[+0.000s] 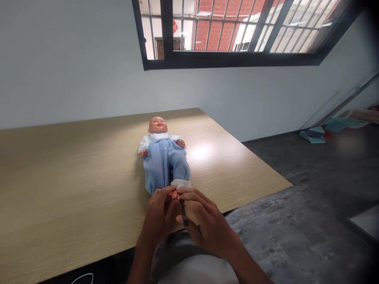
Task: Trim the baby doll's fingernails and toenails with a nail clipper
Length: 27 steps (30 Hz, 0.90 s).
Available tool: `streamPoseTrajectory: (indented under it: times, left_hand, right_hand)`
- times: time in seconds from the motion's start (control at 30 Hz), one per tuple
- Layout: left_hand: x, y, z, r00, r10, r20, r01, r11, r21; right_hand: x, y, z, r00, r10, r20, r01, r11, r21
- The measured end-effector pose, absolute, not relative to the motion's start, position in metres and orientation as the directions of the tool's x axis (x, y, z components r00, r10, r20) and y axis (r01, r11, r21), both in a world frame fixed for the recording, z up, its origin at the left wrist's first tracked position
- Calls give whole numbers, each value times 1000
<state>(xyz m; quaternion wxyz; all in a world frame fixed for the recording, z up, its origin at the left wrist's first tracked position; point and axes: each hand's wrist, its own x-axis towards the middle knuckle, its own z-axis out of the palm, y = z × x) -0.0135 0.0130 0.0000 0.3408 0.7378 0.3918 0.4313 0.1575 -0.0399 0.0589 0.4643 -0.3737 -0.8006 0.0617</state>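
Observation:
A baby doll (166,157) in blue fleece overalls and a white top lies on its back on the table, feet toward me. My left hand (160,213) is closed around the side of the doll's bare foot (174,194), below a white cuff. In my right hand (204,217) is a small dark metal nail clipper (184,213), held between thumb and fingers. Its tip is up against the toes; whether it touches them I cannot tell. Fingers of the right hand also rest by the foot. The doll's other foot is hidden behind my left hand.
The wooden table (74,177) stretches left and back to the wall, with its right edge slanting toward me. A barred window (231,59) is above. Folded greenish items (315,134) lie on the grey floor (281,228) at right. A white cable (84,276) shows at lower left.

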Motion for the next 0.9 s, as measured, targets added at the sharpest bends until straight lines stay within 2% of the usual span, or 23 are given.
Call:
streamPoseTrajectory:
  times: [0.27,0.47,0.57,0.73,0.9]
  left_hand:
    - [-13,13,3,324,865,383,286,-475,832]
    - [-13,13,3,323,857,401,284,-492,823]
    - [-13,13,3,327,855,403,273,-493,826]
    - [-12,13,3,324,853,409,252,-495,832]
    - [-11,13,1,315,863,396,228,-474,851]
  right_hand:
    - [153,-41,61,-273,663,697,551,702,-451]
    - [157,-38,52,-153,692,706,432,689,-582]
    - [159,-36,48,-114,694,711,417,683,-600]
    - [158,-36,49,-145,688,711,433,690,-580]
    - [156,-37,55,-199,657,728,486,711,-509]
